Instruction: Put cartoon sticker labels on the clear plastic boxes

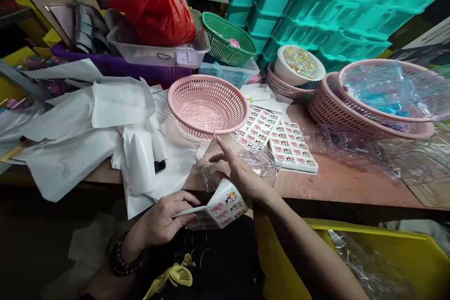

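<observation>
My left hand (167,218) is closed on a bent sticker sheet (228,206) printed with small cartoon animals and pink lettering, held low in front of my body. My right hand (237,166) reaches past it over the table edge, its index finger stretched toward the rim of a pink plastic basket (183,91). A thin clear sliver shows by that fingertip; whether the finger touches it I cannot tell. Under and beside the right hand lies a clear plastic package (262,161), partly hidden. Right of the basket, a stack of sticker sheets (293,147) rests on the table.
White backing paper (123,103) is heaped at the left, around a dark phone-like object (160,166). Pink baskets (326,98) with clear packaging stand at right, a white bowl (298,65) of small pieces behind. Teal crates (316,14) rise at the back; a yellow bin (397,234) sits below right.
</observation>
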A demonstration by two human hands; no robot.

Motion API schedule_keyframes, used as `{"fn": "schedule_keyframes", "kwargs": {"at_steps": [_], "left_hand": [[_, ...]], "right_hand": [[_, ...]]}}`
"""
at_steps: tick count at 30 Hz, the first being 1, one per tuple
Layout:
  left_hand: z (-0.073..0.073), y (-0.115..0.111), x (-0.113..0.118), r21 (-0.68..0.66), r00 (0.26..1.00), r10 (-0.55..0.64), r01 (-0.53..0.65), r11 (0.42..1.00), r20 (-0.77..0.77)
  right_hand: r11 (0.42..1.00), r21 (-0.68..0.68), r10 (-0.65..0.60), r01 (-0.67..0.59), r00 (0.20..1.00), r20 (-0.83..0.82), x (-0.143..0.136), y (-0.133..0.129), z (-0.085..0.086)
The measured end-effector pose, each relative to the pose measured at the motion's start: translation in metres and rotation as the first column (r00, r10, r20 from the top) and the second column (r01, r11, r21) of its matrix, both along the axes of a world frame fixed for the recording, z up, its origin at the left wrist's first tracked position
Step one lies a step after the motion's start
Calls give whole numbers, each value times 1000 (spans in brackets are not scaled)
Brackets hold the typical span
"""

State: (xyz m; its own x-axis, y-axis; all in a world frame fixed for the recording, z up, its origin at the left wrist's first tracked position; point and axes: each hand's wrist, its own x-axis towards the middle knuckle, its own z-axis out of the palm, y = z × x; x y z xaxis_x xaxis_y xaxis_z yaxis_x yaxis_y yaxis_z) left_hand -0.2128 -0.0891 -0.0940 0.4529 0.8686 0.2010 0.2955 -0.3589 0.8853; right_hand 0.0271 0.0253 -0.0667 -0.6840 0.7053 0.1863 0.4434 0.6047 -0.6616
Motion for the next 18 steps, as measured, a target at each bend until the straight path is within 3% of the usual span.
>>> {"fn": "schedule_keyframes", "kwargs": {"at_steps": [6, 9, 12, 15, 18], "left_hand": [[5, -6, -6, 17, 977, 203, -204, 979, 69], [2, -14, -9, 80, 956, 248, -263, 962, 156], [-2, -20, -13, 40, 942, 231, -247, 968, 242], [-4, -19, -10, -10, 925, 200, -208, 978, 324], [-4, -10, 5, -70, 932, 184, -170, 983, 312]], "right_hand": [[999, 37, 18, -16, 998, -52, -1, -4, -2], [994, 98, -34, 44, 994, -103, 5, -10, -4], [963, 154, -185, 222, 957, -223, 15, -16, 0], [887, 224, -314, 404, 883, -347, 22, -24, 13], [852, 304, -308, 427, 877, -370, 23, -37, 24]]}}
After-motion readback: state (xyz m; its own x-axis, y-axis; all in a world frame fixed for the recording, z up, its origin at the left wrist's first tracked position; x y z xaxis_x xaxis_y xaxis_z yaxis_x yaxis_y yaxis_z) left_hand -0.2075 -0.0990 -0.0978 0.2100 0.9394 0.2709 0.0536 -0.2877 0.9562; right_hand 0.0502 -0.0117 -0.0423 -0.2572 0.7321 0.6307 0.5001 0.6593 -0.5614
